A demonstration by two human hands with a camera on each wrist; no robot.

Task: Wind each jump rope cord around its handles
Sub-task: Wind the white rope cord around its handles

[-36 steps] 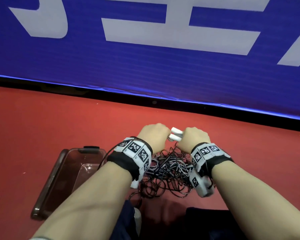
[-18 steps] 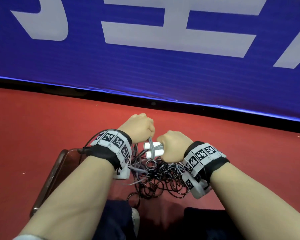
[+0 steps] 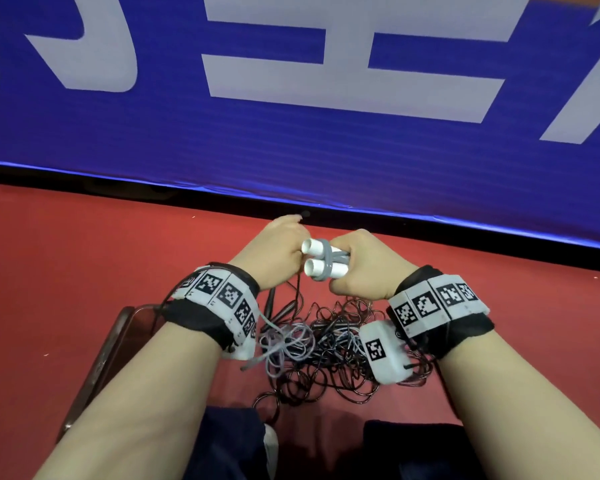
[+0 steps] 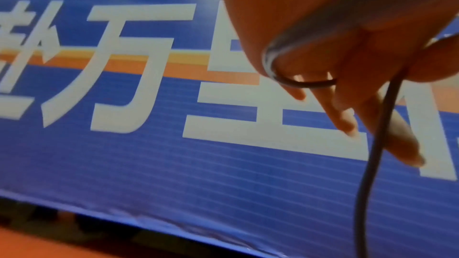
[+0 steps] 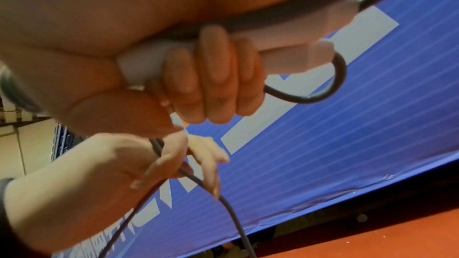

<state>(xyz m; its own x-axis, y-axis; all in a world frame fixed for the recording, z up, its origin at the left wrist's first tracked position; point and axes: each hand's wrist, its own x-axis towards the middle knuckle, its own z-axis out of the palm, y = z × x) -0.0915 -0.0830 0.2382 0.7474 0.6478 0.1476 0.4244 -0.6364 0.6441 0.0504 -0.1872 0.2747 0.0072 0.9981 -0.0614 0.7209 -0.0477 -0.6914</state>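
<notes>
2 white handles (image 3: 324, 261) (side by side), grey-wound.

Red floor (image 3: 84, 271) carries a tangled heap of black and grey cords (image 3: 326, 355) beside a brown translucent tray (image 3: 94, 368).

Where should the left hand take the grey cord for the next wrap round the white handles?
On the free run just below the white handles, where the grey cord leaves its wrap, coming in from the left hand's own side. The right hand covers the handles' far half, and lower down the cord sinks into the tangled pile. A pinch, not a fist, probably lets it slide.
</notes>
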